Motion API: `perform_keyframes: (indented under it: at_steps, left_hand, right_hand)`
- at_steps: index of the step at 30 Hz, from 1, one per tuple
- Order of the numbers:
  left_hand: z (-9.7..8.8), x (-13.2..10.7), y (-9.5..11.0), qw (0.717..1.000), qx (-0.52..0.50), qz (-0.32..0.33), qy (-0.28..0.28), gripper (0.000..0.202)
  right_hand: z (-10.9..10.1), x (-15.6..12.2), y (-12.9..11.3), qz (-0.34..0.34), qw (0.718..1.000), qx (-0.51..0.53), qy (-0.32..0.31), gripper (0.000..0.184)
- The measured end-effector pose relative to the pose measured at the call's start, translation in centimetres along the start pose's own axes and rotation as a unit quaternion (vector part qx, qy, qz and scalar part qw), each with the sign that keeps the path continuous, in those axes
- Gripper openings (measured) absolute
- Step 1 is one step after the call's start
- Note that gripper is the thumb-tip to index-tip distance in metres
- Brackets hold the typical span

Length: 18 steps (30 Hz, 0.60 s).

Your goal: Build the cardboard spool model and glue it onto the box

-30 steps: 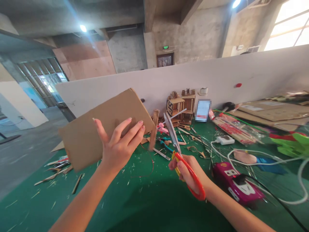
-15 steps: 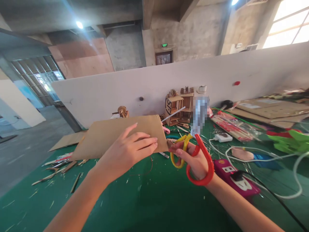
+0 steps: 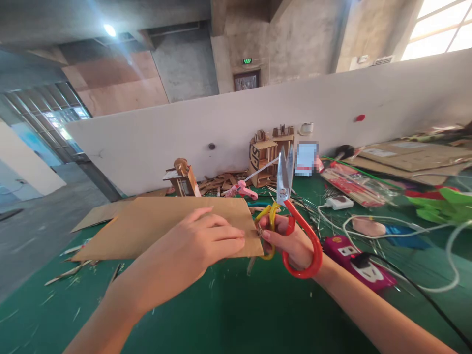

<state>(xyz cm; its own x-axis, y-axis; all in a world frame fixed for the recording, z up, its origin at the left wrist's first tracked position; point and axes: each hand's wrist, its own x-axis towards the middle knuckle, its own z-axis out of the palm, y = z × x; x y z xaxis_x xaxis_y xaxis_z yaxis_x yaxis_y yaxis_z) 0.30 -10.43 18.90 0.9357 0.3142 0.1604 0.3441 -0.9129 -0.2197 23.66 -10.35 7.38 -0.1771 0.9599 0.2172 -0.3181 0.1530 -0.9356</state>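
My left hand grips the near right part of a brown cardboard sheet, thumb on top, and holds it almost flat above the green table. My right hand is closed through the red and yellow handles of a pair of scissors. Their blades point up and away, slightly apart, just right of the sheet's right edge. The fingertips of my right hand touch that edge.
A magenta power strip with a black plug and white cables lies right of my hands. A pink glue gun, small cardboard models and scrap strips sit along the white partition. Cardboard sheets and green foam lie far right.
The cardboard has tilted from upright down to nearly flat and lower. My right hand swung the scissors from pointing left to blades up and came against the sheet's right edge.
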Motion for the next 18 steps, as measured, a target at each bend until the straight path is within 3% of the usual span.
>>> perform_keyframes:
  at_steps: [4,10,15,18]
  left_hand:
    - [-1.1,-0.5,0.9,0.999,-0.03,-0.005,-0.022,0.047]
    - [-0.5,-0.4,1.3,1.0,-0.024,0.01,0.0,0.034]
    - [-0.3,-0.3,1.2,0.999,-0.033,0.001,-0.007,0.033]
    - [-0.7,-0.4,1.1,0.999,-0.047,-0.004,-0.015,0.036]
  right_hand:
    - [0.3,-0.3,-0.5,0.007,0.999,-0.005,-0.045,0.037]
    - [0.5,-0.7,-1.1,0.015,0.999,-0.01,-0.036,0.035]
    - [0.6,-0.8,-0.9,0.026,0.998,-0.023,-0.045,0.037]
    - [0.6,-0.6,-0.4,0.02,0.999,-0.042,-0.014,0.038]
